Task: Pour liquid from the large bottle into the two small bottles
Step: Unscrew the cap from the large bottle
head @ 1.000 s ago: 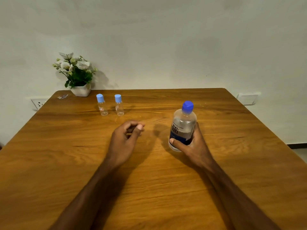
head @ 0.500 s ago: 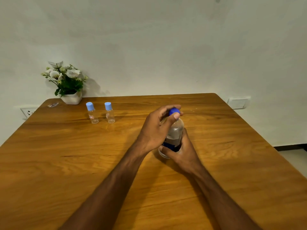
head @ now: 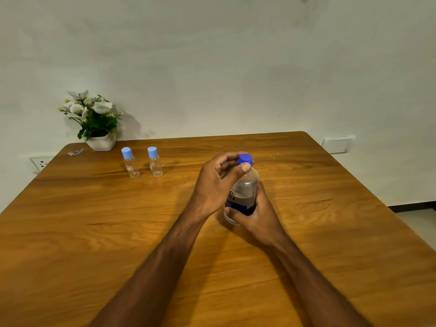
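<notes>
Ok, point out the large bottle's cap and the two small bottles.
large bottle's cap (head: 245,159), head view, blue top.
left small bottle (head: 131,166), head view, clear body.
right small bottle (head: 156,165), head view, clear body.

Dark blue cap (head: 245,159), pale blue caps on two small bottles (head: 131,162), brown grained table (head: 94,220)

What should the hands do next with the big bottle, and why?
Probably twist the blue cap off. The left hand pinches it while the right hand grips the large bottle upright on the table; nothing can pour while it's capped.
</notes>
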